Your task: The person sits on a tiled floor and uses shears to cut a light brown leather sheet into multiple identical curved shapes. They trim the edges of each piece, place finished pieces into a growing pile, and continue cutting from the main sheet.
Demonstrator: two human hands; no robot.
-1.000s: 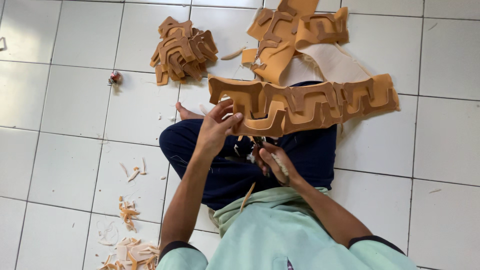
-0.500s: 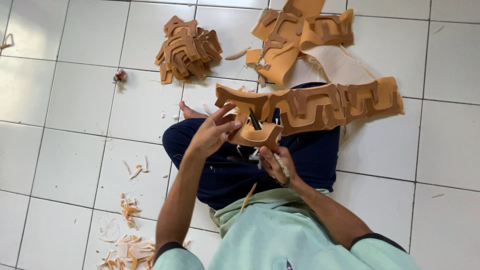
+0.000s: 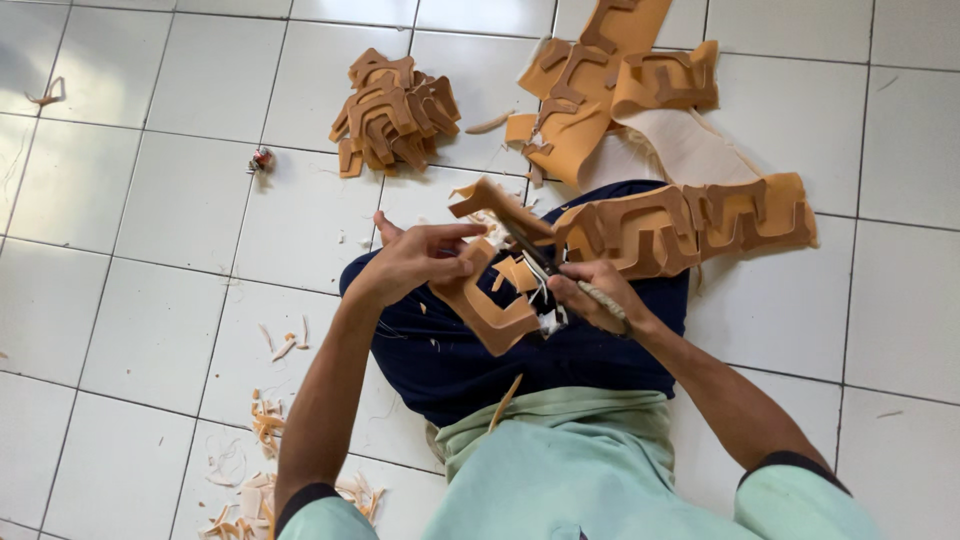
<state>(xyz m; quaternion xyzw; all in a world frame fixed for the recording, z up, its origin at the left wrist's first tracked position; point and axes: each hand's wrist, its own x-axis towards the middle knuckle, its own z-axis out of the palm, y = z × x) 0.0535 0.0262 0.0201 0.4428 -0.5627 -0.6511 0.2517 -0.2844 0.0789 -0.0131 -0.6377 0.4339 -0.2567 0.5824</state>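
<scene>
L fingers (image 3: 455,262) are clamped on a tan cut-out piece (image 3: 487,305), thumb on top w/ its tip pointing right, the others curled under the upper end of the piece. Left hand (image 3: 410,262) sits over the person's lap, wrist bent, forearm running down to the bottom edge of the view. The piece is an angular, bracket-like shape, tilted, its lower end hanging over the dark blue trousers (image 3: 520,350).

R fingers (image 3: 585,292) are closed tight round a pale wrapped handle; the right hand (image 3: 598,300) holds a small knife (image 3: 535,250) whose dark blade points up-left and meets the piece just beside the L thumb. White & tan offcuts sit betw. the two hands; can't tell if they're loose or attached.

Just past the R hand, a long tan strip of joined cut-outs (image 3: 690,225) lies across the knee, running toward the right side of the floor. Beyond it, near the top edge of the tiled floor (image 3: 150,200), a sheet w/ cut-out shapes (image 3: 610,80) rests partly on a pale backing layer (image 3: 690,150). Left of that, well apart from the hands, a stack of finished tan pieces (image 3: 390,110). A small dark-red object (image 3: 262,158) lies on a tile left of the stack. Thin shavings (image 3: 265,430) are scattered near the bottom-left corner of the floor, beside the L forearm. Mint-green shirt (image 3: 560,470) fills the bottom edge.
</scene>
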